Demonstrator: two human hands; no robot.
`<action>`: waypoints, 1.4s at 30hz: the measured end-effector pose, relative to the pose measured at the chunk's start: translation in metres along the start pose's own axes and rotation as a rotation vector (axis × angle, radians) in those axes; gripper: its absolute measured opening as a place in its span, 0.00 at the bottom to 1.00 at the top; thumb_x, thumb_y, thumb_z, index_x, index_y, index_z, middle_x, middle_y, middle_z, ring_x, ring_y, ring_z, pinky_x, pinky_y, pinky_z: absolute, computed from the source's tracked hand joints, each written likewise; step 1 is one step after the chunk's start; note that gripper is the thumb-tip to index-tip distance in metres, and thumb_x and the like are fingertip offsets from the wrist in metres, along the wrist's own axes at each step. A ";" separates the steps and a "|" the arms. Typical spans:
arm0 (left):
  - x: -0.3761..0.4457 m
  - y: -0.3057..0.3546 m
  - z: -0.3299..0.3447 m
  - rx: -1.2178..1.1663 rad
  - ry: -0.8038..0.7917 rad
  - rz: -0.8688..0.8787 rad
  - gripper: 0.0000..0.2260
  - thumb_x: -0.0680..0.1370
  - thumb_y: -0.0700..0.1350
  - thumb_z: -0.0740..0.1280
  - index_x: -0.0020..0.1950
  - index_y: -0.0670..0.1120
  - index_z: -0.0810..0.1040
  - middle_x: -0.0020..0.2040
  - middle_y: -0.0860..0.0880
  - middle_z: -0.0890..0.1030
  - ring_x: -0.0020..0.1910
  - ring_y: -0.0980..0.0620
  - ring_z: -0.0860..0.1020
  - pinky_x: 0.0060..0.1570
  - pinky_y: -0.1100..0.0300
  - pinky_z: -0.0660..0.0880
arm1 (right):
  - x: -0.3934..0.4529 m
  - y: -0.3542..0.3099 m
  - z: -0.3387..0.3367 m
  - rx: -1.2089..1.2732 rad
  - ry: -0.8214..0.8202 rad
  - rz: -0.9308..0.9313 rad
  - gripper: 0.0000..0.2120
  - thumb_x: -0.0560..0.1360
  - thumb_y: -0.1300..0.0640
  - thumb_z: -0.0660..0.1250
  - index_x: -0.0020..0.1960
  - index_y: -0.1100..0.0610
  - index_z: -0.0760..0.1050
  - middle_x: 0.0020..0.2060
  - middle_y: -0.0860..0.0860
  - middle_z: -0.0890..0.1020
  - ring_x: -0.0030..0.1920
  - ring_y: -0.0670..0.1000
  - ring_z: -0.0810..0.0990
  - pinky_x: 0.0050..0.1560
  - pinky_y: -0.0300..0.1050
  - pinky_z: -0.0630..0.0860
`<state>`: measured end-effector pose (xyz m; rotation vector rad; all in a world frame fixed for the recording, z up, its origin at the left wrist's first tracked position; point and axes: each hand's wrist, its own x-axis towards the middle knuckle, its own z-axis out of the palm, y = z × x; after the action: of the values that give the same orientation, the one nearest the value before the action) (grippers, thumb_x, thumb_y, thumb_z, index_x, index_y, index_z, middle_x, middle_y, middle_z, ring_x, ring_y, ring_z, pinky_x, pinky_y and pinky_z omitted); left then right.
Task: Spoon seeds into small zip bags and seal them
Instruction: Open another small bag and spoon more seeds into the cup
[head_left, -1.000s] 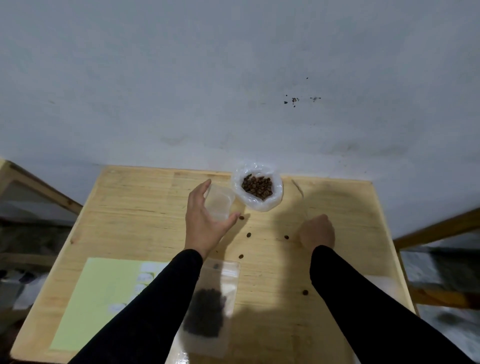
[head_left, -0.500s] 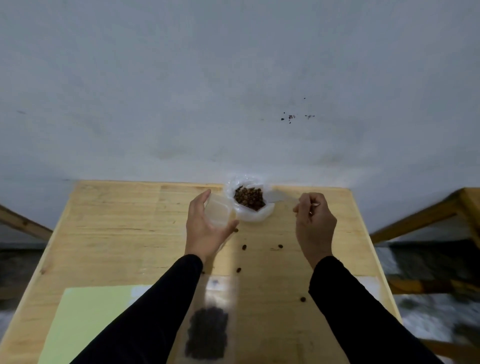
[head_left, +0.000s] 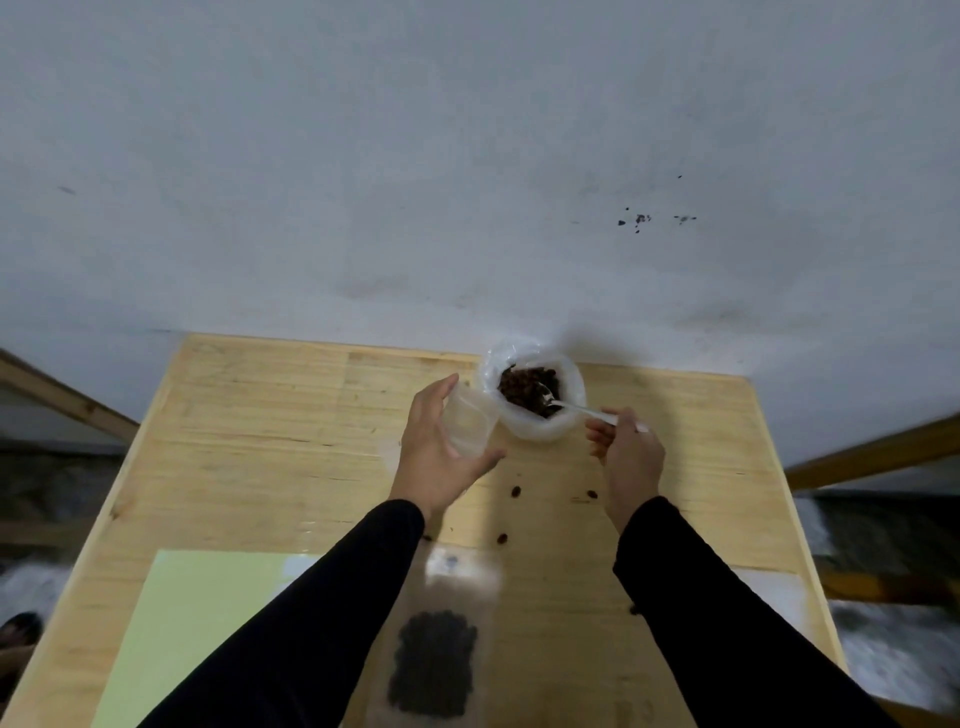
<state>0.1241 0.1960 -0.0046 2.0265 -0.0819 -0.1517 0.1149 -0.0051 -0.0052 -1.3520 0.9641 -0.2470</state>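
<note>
Scooping under way at the table's (head_left: 260, 415) far edge: right hand (head_left: 631, 457) pinching a white spoon (head_left: 576, 410), bowl dipped into the seeds (head_left: 527, 395) in the open plastic sack (head_left: 535, 431). Left hand (head_left: 436, 452) curled round a small clear bag (head_left: 467, 426), thumb and fingers holding its mouth open just beside the sack. One filled bag (head_left: 436, 660) flat near the front edge, between the sleeves; green sheet (head_left: 197, 623) at the front left corner; loose seeds (head_left: 515, 491) scattered mid-table. Judged the loading step: next, a level lift and short carry left into the held bag, without tipping more seeds onto the wood, then sealing. Half a second back, spoon clear of the sack and raised in the right hand; a second back, that hand down on the table. Left hand unchanged throughout.
</note>
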 end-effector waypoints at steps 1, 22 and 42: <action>0.001 0.000 0.000 0.005 -0.005 0.002 0.42 0.65 0.51 0.79 0.73 0.51 0.60 0.65 0.58 0.62 0.62 0.64 0.62 0.55 0.83 0.55 | 0.001 -0.004 -0.003 0.031 0.005 0.004 0.13 0.81 0.58 0.55 0.44 0.59 0.76 0.32 0.56 0.80 0.24 0.44 0.76 0.24 0.36 0.70; 0.016 0.010 0.019 -0.063 -0.035 -0.008 0.42 0.65 0.49 0.79 0.73 0.52 0.60 0.68 0.56 0.63 0.66 0.60 0.63 0.62 0.70 0.60 | -0.027 -0.062 -0.006 -0.321 -0.080 -0.668 0.11 0.81 0.57 0.56 0.46 0.55 0.75 0.33 0.50 0.80 0.32 0.44 0.76 0.37 0.34 0.73; 0.018 0.008 0.024 -0.053 -0.045 -0.011 0.42 0.65 0.50 0.79 0.73 0.52 0.60 0.69 0.55 0.63 0.67 0.60 0.63 0.62 0.69 0.60 | 0.005 -0.045 -0.001 0.021 -0.038 -0.035 0.10 0.80 0.59 0.57 0.46 0.61 0.74 0.31 0.54 0.80 0.25 0.44 0.77 0.21 0.36 0.70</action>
<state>0.1382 0.1686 -0.0091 1.9710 -0.0937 -0.2040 0.1334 -0.0207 0.0329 -1.3504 0.9044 -0.2571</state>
